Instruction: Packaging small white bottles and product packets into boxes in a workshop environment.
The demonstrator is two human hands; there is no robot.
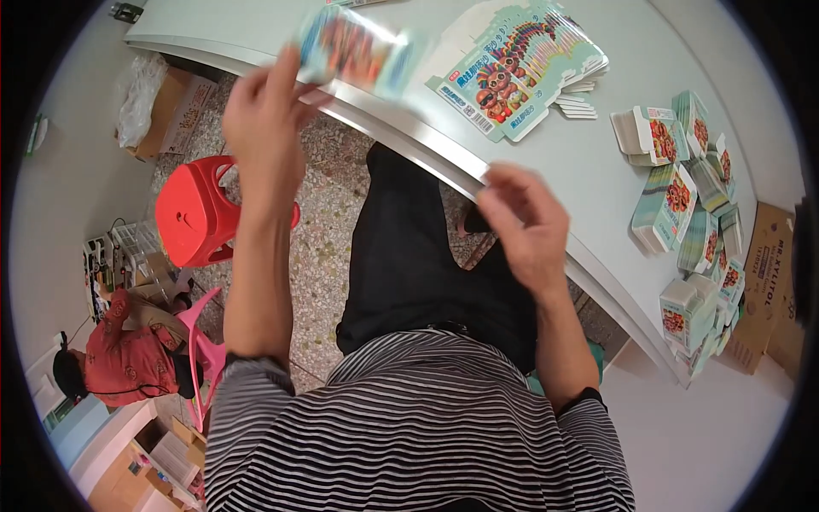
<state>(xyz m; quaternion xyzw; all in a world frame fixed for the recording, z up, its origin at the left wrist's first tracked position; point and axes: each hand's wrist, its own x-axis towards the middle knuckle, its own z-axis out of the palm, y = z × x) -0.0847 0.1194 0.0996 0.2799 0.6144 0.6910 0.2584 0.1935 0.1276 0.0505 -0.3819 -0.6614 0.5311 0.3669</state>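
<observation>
My left hand [266, 111] is raised at the table's front edge, its fingers and thumb at the near side of a flat printed carton [354, 53]. That carton is pale green with a colourful picture and is smeared by motion; the grip looks closed on its left edge. My right hand [531, 224] hovers by the front edge further right, fingers curled and thumb apart, with nothing visible between them. Beyond it on the table lies a fanned stack of flat cartons [520, 77] with the same kind of print.
Several bundles of folded cartons [670, 209] stand at the right end of the white table [597, 200]. Brown cardboard boxes [763, 286] are past that end. A red stool [189, 213] stands on the floor at left, and a seated person [136, 350] is behind it.
</observation>
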